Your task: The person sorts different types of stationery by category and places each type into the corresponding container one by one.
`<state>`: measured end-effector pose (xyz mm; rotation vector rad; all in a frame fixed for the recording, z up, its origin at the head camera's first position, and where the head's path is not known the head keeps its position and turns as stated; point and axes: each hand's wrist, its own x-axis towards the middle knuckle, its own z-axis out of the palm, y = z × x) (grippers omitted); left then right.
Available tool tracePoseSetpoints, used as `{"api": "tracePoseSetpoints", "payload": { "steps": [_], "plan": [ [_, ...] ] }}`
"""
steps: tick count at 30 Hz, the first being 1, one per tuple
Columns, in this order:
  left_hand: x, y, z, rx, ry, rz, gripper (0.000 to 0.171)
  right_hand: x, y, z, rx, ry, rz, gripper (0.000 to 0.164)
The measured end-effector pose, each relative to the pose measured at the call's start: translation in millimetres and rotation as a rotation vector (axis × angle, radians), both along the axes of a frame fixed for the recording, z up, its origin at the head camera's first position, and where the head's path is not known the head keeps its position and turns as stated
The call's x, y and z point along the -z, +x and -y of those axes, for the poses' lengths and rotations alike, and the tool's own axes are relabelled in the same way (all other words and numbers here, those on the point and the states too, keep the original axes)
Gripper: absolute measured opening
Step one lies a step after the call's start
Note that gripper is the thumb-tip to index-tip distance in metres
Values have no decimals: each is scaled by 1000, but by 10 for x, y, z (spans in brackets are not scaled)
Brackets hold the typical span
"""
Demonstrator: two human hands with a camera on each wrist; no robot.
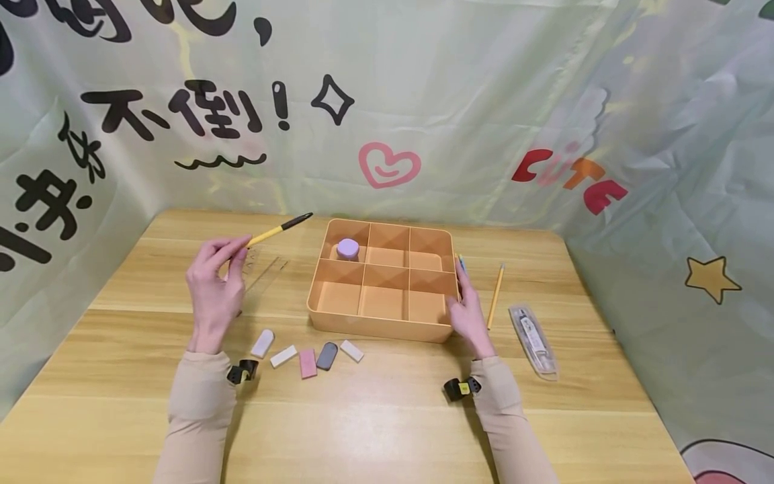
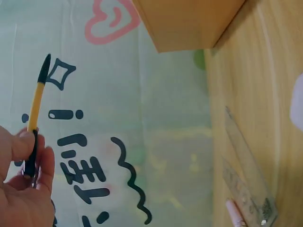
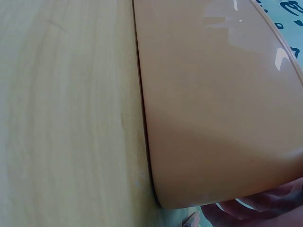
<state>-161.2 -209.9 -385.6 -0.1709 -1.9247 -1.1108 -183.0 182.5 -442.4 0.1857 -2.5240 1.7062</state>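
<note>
My left hand (image 1: 216, 286) pinches a yellow pen (image 1: 266, 235) with black ends between thumb and fingers, raised above the table to the left of the box; the left wrist view shows the pen (image 2: 35, 106) pointing up. An orange divided box (image 1: 363, 325) lies on the table with several compartments in two rows. A small purple-topped item (image 1: 347, 249) stands in its back left compartment. My right hand (image 1: 468, 312) grips the box's right wall, thumb over the near rim and fingers outside; in the right wrist view, the box's wall (image 3: 218, 104) hides most of that hand.
Several erasers, among them a pink one (image 1: 308, 363) and a grey one (image 1: 327, 356), lie before the box. A clear triangular ruler (image 2: 251, 165) rests near my left hand. Right of the box are a yellow pencil (image 1: 496, 296) and a clear elongated case (image 1: 534, 341). A printed curtain (image 1: 459, 101) surrounds the table.
</note>
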Motion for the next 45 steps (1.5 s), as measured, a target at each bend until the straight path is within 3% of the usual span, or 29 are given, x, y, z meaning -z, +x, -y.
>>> {"api": "tracePoseSetpoints", "payload": {
  "steps": [7,17,24,32,40,45],
  "plan": [
    [-94,65,-39,115,-42,-22,14,21,-10,6,7,7,-6,77],
    [-219,184,-133,204,-271,34,19,29,-19,-1,3,5,-2,77],
    [-178,212,-374,200,-435,81,16,9,-13,1,6,9,2,77],
    [-81,243,-721,184,-611,247,18,14,-5,-2,-7,-15,20,78],
    [-48,255,-822,188,-681,342,24,19,-27,-9,-2,-11,26,78],
    [-5,238,-811,206,-649,382,23,22,-26,-10,-3,-14,26,78]
  ]
}}
